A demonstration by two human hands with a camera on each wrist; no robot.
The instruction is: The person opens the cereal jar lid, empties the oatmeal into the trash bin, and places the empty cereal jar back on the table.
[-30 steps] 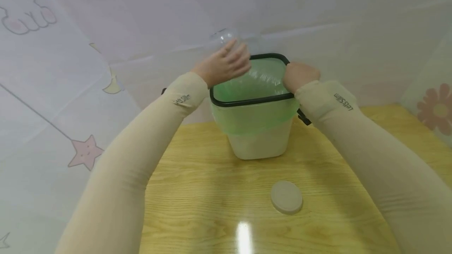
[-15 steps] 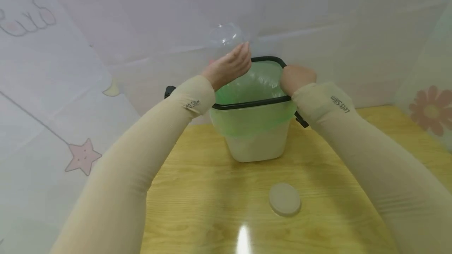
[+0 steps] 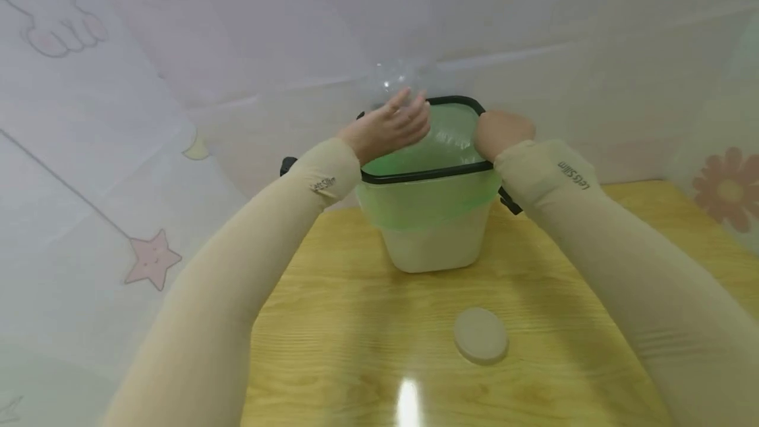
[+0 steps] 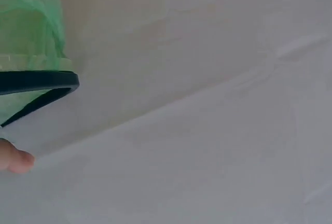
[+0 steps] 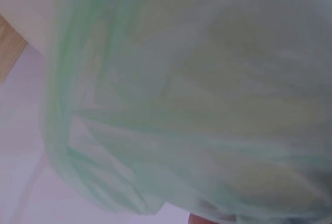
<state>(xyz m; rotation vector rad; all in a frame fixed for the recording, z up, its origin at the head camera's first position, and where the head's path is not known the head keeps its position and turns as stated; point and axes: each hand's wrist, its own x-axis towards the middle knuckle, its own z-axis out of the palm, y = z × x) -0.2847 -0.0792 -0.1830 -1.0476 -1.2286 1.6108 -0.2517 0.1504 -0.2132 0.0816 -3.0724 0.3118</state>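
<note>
A pale bin (image 3: 435, 242) stands on the wooden table, its black rim (image 3: 427, 175) holding down a thin green bag (image 3: 456, 134). My left hand (image 3: 394, 127) is above the bin's left side and grips a clear see-through jar (image 3: 391, 76), whose rounded end points up; the rest of it is hidden behind the hand. In the left wrist view only a fingertip (image 4: 21, 161) shows, below the rim. My right hand (image 3: 505, 134) holds the bin's right rim, knuckles up, fingers hidden. Green bag film (image 5: 155, 105) fills most of the right wrist view.
A round beige lid (image 3: 480, 335) lies flat on the table (image 3: 356, 308) in front of the bin. Black clips (image 3: 510, 203) stick out beside the rim. A pale printed cloth (image 3: 267, 38) hangs close behind and to the left.
My left hand and the clear jar have moved up, then down again over the bin's left side. My right hand stays on the rim; the lid has not moved.
</note>
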